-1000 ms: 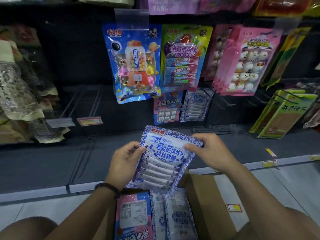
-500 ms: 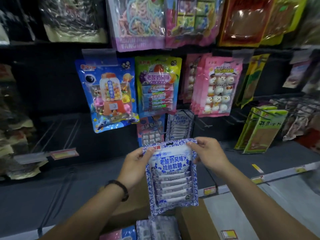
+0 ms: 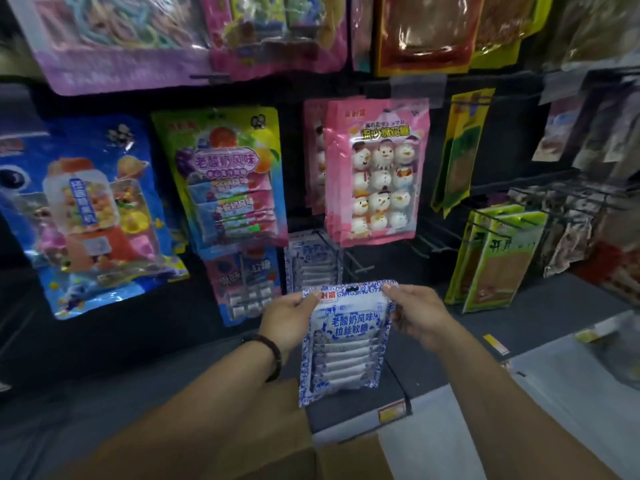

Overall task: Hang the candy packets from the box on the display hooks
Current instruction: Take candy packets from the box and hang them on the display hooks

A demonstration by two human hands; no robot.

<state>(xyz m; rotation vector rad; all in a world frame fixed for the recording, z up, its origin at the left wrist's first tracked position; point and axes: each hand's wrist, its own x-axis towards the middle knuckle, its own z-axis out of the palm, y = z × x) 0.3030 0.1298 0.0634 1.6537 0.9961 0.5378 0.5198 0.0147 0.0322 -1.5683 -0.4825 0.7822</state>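
Candy packet (image 3: 346, 337) hung upright between my left hand (image 3: 291, 318) and right hand (image 3: 417, 315), fingers pinching its top corners, leaving its hang hole clear for the hook.

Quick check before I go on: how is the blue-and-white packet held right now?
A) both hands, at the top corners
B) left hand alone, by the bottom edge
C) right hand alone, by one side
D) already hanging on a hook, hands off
A: the left hand and right hand each pinch a top corner of the blue-and-white packet, which hangs upright between them in front of the display.
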